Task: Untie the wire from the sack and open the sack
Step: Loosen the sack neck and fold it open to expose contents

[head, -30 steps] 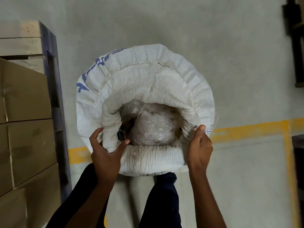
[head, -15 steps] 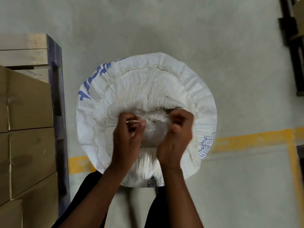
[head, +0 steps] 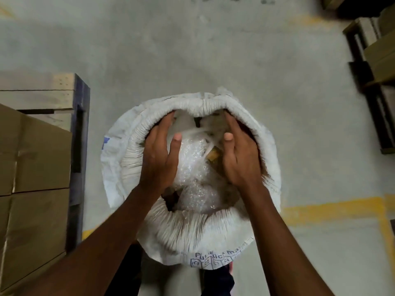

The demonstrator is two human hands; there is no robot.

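The white sack (head: 190, 233) stands on the concrete floor (head: 213, 50), its mouth open and its rim rolled down into a thick ring. Both hands reach inside with fingers spread, gripping nothing: the left hand (head: 157, 155) lies against the left inner wall, the right hand (head: 240, 155) against the right, their fingertips hidden under the far rim. Between them sits bubble wrap (head: 192, 167) beside a brownish piece (head: 214, 155), too blurred to identify. Cardboard boxes (head: 32, 167) are cut off at the left edge.

Sack (head: 188, 238) on floor (head: 213, 50), mouth up. Both hands inside the mouth: left hand (head: 158, 157) at left rim, right hand (head: 239, 159) at right. Stacked boxes (head: 32, 167) left of sack.
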